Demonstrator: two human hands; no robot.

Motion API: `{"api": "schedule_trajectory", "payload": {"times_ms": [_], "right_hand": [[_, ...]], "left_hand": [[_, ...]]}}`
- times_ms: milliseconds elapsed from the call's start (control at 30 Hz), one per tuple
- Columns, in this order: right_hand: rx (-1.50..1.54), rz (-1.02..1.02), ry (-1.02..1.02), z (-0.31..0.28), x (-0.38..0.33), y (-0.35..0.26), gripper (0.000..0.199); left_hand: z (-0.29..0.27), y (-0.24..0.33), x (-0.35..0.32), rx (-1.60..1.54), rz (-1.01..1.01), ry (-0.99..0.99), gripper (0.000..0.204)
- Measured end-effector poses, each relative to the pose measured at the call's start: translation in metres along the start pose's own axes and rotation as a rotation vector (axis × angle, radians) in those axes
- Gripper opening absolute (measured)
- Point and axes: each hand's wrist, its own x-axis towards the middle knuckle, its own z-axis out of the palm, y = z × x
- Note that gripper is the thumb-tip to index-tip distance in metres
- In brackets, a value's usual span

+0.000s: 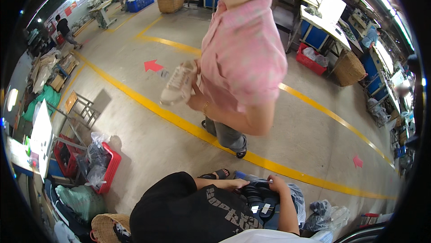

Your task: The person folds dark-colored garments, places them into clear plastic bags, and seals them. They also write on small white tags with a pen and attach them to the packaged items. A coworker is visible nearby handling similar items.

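Observation:
Low in the view, my left hand reaches in from the left, its fingers closed at the rim of a clear plastic bag. Across from it, my right hand is curled around the opposite part of that rim. Between my hands, the bag holds several dark items with white patches; they look like black footwear parts, but their exact kind is hard to make out. In front of me, a person in a pink shirt carries a beige lace-up shoe.
A sandaled foot is beside my left arm. More plastic bags lie on the floor at right. Red crates, a wooden stool and a wicker basket stand at left. Yellow lines cross the floor; worktables are behind.

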Motion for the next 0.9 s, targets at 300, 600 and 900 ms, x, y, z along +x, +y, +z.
{"api": "schedule_trajectory", "payload": {"times_ms": [300,600,900], "right_hand": [[-0.226,-0.034,0.006,-0.028,0.002,-0.019,0.029],[-0.434,-0.109,0.083,-0.039,0.006,-0.027,0.03],[-0.431,-0.147,-0.095,-0.032,0.031,-0.029,0.027]], "left_hand": [[0.007,-0.026,0.036,0.563,0.44,0.117,0.069],[0.03,0.05,-0.047,0.966,0.24,-0.074,0.059],[0.023,0.04,-0.035,0.882,0.539,-0.111,0.036]]}}
